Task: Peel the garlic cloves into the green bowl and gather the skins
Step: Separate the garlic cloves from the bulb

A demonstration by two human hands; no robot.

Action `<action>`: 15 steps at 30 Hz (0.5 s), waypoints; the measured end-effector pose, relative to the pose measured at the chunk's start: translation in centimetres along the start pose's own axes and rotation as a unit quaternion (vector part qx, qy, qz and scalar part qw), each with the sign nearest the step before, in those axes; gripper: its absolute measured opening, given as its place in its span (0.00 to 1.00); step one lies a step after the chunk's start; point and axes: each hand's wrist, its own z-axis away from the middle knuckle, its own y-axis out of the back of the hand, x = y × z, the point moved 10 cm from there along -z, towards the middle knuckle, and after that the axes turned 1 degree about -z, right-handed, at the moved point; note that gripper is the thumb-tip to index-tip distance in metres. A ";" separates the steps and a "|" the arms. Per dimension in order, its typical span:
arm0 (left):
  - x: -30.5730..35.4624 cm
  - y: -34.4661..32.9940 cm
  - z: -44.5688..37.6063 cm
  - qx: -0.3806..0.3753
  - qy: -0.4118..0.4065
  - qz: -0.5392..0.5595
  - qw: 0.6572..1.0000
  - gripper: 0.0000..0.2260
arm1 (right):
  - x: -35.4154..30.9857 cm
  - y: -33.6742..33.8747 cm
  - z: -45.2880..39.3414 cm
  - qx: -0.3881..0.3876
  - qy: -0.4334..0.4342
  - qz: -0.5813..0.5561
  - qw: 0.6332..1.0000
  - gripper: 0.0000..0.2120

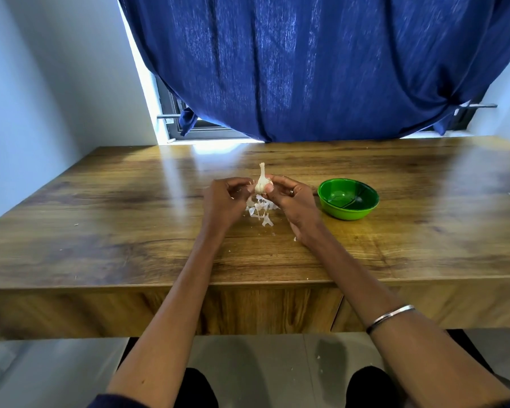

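Observation:
A white garlic bulb [261,181] with its stem pointing up is held above the wooden table [130,216], between both hands. My right hand [289,201] grips the bulb from the right with thumb and fingers curled on it. My left hand [224,198] pinches its left side with curled fingers. Thin white garlic skins [259,209] lie scattered on the table just below the hands. The green bowl [348,198] stands to the right of my right hand, and I see no cloves in it.
A blue curtain [321,69] hangs over the window behind the table's far edge. A white wall [42,83] borders the left side. The table's near edge [248,282] runs under my forearms. A few skin crumbs lie by my right wrist.

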 end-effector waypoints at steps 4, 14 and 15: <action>0.2 0.4 0.1 0.024 -0.005 0.013 1.000 0.09 | 0.1 0.3 -0.1 0.010 -0.002 0.009 1.000 0.16; -2.3 -0.9 0.3 -0.033 0.140 0.237 0.961 0.14 | -0.5 -0.1 0.6 -0.020 0.006 -0.028 0.999 0.18; -2.4 -0.9 0.3 -0.030 0.145 0.249 0.957 0.13 | -0.3 -0.5 0.7 -0.033 -0.004 -0.065 0.997 0.17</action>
